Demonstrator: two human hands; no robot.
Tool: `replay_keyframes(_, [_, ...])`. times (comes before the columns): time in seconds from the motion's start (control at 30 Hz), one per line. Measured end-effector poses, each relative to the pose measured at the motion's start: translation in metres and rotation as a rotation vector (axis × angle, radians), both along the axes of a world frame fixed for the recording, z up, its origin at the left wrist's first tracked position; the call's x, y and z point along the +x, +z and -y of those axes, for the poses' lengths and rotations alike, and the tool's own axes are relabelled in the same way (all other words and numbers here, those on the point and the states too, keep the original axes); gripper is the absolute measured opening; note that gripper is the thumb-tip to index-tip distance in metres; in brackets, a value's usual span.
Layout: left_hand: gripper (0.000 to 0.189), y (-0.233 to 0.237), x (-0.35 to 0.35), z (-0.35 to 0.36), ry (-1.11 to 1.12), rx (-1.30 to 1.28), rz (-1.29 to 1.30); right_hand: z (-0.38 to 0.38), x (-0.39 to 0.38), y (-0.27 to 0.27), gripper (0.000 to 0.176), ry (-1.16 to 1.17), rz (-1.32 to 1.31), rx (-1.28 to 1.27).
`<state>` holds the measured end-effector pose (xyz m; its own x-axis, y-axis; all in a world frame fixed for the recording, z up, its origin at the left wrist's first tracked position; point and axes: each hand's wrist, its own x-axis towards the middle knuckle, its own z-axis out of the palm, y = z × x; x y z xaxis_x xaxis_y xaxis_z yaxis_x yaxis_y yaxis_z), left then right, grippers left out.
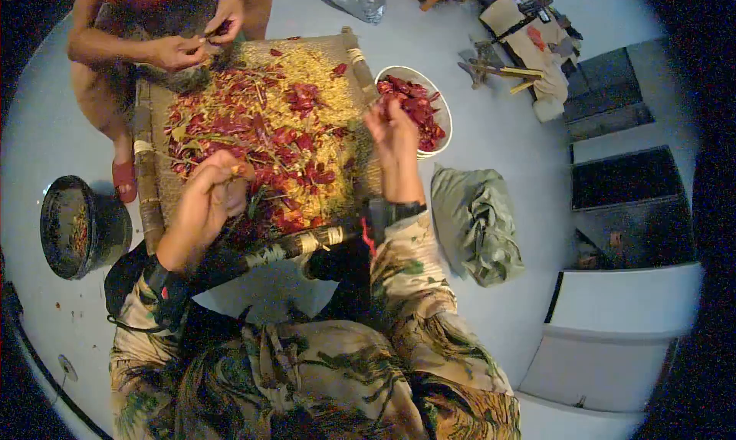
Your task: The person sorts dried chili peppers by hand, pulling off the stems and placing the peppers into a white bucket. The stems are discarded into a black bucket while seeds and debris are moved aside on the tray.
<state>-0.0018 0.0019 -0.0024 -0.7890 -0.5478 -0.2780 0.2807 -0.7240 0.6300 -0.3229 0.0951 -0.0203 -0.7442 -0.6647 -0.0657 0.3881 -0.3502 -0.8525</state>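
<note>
Black plastic tub (113, 229): on the floor, dark scraps inside.

Co-worker's hands (180, 53): at the tray's far left corner, fingertips close together.

Left hand (205, 188): above the tray's near left part, fingers curled, thumb and forefinger narrowed on a small orange-red scrap (239, 169).

Woven tray (157, 164): pole frame with pale ties, set before the lap; coarse and probably stiff, best gripped by the poles.

Red peppers (305, 96): dried-looking, heaped across the tray with thin stems; likely very light, papery and brittle, so best taken at the stem end, with a soft pinch.

Yellow seeds (326, 72): spread under and around the peppers; small, loose, apt to roll, easier scooped than picked.

Right hand (399, 152): raised between tray and bucket, fingers part-spread; blurred, so whether it holds anything cannot be told.

White bucket (450, 126): right of the tray, more red peppers inside; rim the natural hold.

Grey-green sack (460, 210): slumped on the floor, soft, creased; gather at the folds.
</note>
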Motion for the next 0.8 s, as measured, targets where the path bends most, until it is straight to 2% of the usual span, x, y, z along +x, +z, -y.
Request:
replay_keyframes(0.1, [0.01,-0.01,0.001,0.005,-0.012,-0.074,-0.063,-0.012,-0.038,0.017,0.03,-0.136,0.138,-0.154])
replay_keyframes(0.17, [0.011,-0.013,0.004,0.009,0.001,-0.085,-0.124,-0.022,-0.082,-0.016,0.03,-0.185,0.088,-0.129])
replay_keyframes(0.2, [0.013,-0.014,0.001,0.009,0.004,-0.085,-0.156,-0.026,-0.093,-0.03,0.029,-0.261,0.076,-0.036])
replay_keyframes(0.27, [0.017,-0.006,-0.004,0.005,0.036,-0.037,-0.147,-0.028,-0.084,-0.035,0.022,-0.334,0.082,0.09])
replay_keyframes(0.3, [0.019,-0.003,-0.005,0.004,0.062,-0.014,-0.139,-0.023,-0.07,-0.029,0.019,-0.321,0.062,0.137])
replay_keyframes(0.37, [0.022,-0.002,-0.003,0.003,0.063,0.048,-0.158,-0.017,-0.05,-0.022,0.026,-0.141,-0.051,0.146])
replay_keyframes(0.43, [0.021,0.005,0.001,0.007,0.046,0.148,-0.179,-0.006,-0.031,-0.021,0.022,-0.038,-0.17,0.26])
replay_keyframes(0.47, [0.023,-0.002,0.003,0.012,0.048,0.109,-0.189,0.002,-0.02,-0.022,0.019,0.023,-0.229,0.313])
replay_keyframes(0.57, [0.018,0.007,0.005,0.021,0.238,0.152,-0.079,0.019,0.019,-0.023,0.015,0.223,-0.344,0.455])
replay_keyframes(0.6, [0.017,-0.003,0.011,0.027,0.198,0.105,-0.143,0.024,0.02,-0.042,0.015,0.319,-0.615,0.536])
replay_keyframes(0.7, [0.015,-0.018,0.019,0.043,0.271,0.029,-0.094,0.04,0.063,-0.054,0.016,0.453,-1.023,0.526])
replay_keyframes(0.73, [0.015,-0.011,0.017,0.042,0.375,0.119,0.025,0.04,0.083,-0.042,0.016,0.449,-1.211,0.541])
replay_keyframes(0.8, [0.015,-0.011,0.021,0.044,0.343,0.096,-0.023,0.05,0.107,-0.035,0.018,0.489,-1.374,0.534])
